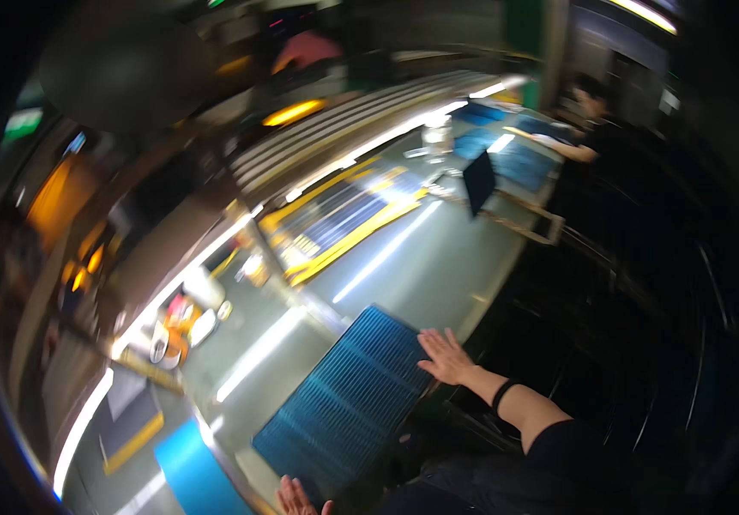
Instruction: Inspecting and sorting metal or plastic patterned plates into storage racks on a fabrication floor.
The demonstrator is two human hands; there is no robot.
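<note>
Blue and finely ribbed, the panel (339, 399) lay flat on the surface (442, 257), between the fingers of the right hand (448, 359) and those of the left hand (295, 499). The two hands stood at opposite ends of its length, a placing that seemed chosen to steady or square it evenly, with one long edge toward the body for easy reach. The right fingers were open and slightly spread, palm down at the panel's corner, curled around nothing; whether they pressed on it or only met its edge, I could not tell. The left fingers lay close together with the thumb apart, beside the opposite end, and their contact was likewise unclear, since part of that hand was out of view. Close parallel ribs ran over the panel, crossed by a few darker bands, and its sheen shifted from bright blue to almost black nearest the body. Left of the left fingers was a smooth blue strip (198, 470). Well beyond the right fingers, a yellow frame (361, 241) lay toward the back, perhaps to leave the front free, and a dark board (479, 183) stood tilted, with a co-worker (622, 150) farther off.
</note>
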